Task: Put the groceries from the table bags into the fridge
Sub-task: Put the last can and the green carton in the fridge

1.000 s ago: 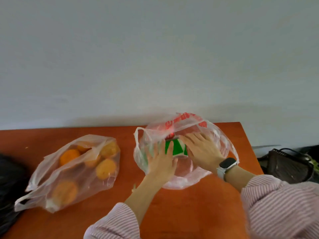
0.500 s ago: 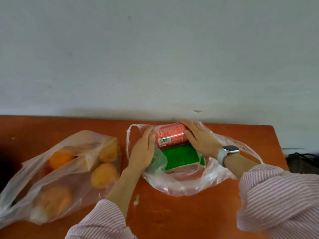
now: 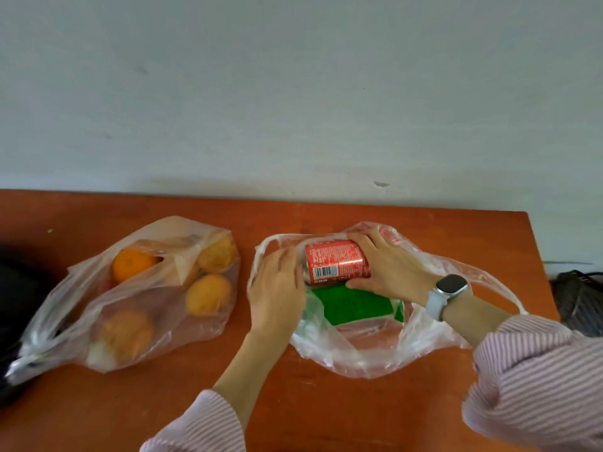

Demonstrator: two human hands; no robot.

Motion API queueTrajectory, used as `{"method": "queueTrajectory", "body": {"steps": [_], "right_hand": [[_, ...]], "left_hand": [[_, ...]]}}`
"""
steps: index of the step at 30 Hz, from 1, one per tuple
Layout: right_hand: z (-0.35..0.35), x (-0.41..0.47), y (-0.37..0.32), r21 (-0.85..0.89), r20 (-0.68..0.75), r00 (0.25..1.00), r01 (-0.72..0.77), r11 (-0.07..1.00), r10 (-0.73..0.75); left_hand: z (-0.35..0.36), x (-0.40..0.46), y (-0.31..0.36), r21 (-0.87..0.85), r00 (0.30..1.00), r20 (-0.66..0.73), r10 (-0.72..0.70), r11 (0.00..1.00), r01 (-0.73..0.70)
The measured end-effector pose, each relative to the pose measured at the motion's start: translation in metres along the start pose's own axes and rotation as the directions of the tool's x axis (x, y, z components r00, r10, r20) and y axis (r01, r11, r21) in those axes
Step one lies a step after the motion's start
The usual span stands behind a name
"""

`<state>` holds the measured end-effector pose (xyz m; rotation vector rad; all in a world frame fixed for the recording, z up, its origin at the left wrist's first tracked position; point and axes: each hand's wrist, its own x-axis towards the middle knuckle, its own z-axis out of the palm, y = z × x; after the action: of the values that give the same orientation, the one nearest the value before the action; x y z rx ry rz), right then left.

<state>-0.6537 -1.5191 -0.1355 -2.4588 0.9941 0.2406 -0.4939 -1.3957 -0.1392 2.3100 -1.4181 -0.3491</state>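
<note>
Toward the right end of the orange-brown desk [image 3: 326, 402], near its far edge, a clear plastic bag [image 3: 368, 350] is spread open, its handles splayed to the left and right. A red drink can [image 3: 337, 262] is held lying on its side over the bag's mouth, barcode facing up. The can is gripped by the right hand [image 3: 391, 269]: the fingers are wrapped over its far side and the thumb is pressed along its near side. A pale-strapped wristwatch [image 3: 448, 290] is worn on that wrist, below a striped sleeve [image 3: 538, 376]. Just beneath the can, inside the bag, a flat green package [image 3: 355, 305] is seen lying, partly covered by the plastic.

The left hand [image 3: 277, 288] is laid palm-down on the bag's left rim, fingers loosely curved and close together against the plastic beside the can's end; whether plastic is pinched under them cannot be told.

Toward the left end of the desk, well apart from the first bag, a second clear bag [image 3: 130, 298] is lying on its side. Several oranges [image 3: 133, 262] are contained in it, one bright at the opening, the others dulled behind the film. A dark object [image 3: 19, 305], not identifiable, is partly seen at the desk's left edge, touching that bag's handles. Beyond the right edge, a dark bag [image 3: 580, 298] is partly seen.
</note>
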Motion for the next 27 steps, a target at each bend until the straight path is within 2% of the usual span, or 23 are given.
{"method": "queueTrajectory", "body": {"steps": [2,4,9,11,13,14,16,18,20,22,24,27], "right_hand": [[-0.004,0.003,-0.002,-0.044,-0.008,1.0,-0.005,0.999,0.005],[-0.009,0.0,-0.001,-0.066,-0.031,1.0,0.001,0.998,-0.003],[-0.038,-0.024,-0.021,0.027,-0.167,0.984,0.068,0.997,-0.062],[-0.052,-0.035,-0.029,0.175,-0.236,0.972,0.047,0.983,-0.005],[-0.063,-0.044,-0.033,0.453,-0.245,0.968,0.073,0.889,0.045],[-0.066,-0.047,-0.032,0.518,-0.261,0.965,0.107,0.849,0.037],[-0.061,-0.05,-0.024,0.427,-0.306,0.952,0.141,0.893,-0.004],[-0.044,-0.055,-0.014,0.199,-0.282,0.959,0.083,0.976,-0.024],[-0.018,-0.059,-0.004,-0.047,-0.078,0.997,0.006,0.999,-0.009],[0.003,-0.062,0.003,-0.263,0.088,0.996,0.022,0.965,0.002],[0.015,-0.062,0.006,-0.349,0.11,0.994,0.049,0.936,-0.011],[0.017,-0.055,0.006,-0.38,0.073,0.997,0.04,0.924,-0.013]], "left_hand": [[-0.002,-0.012,0.006,-0.062,0.984,-0.068,0.165,0.984,-0.169],[-0.003,-0.014,0.01,0.0,0.951,-0.06,0.304,0.952,-0.305],[-0.008,0.006,0.019,0.143,0.942,0.097,0.322,0.932,-0.334],[-0.014,0.013,0.026,0.088,0.943,0.086,0.32,0.941,-0.327],[-0.021,0.012,0.032,-0.028,0.95,0.128,0.284,0.959,-0.283],[-0.023,0.009,0.033,-0.055,0.955,0.143,0.261,0.965,-0.256],[-0.025,-0.001,0.029,-0.073,0.964,0.16,0.213,0.976,-0.204],[-0.025,-0.013,0.021,-0.098,0.968,0.175,0.182,0.981,-0.167],[-0.022,-0.021,0.015,-0.068,0.966,0.187,0.176,0.984,-0.166],[-0.018,-0.025,0.01,-0.035,0.971,0.191,0.145,0.989,-0.141],[-0.014,-0.026,0.006,-0.014,0.978,0.186,0.089,0.996,-0.088],[-0.011,-0.025,0.002,-0.011,0.985,0.161,0.065,0.998,-0.064]]}}
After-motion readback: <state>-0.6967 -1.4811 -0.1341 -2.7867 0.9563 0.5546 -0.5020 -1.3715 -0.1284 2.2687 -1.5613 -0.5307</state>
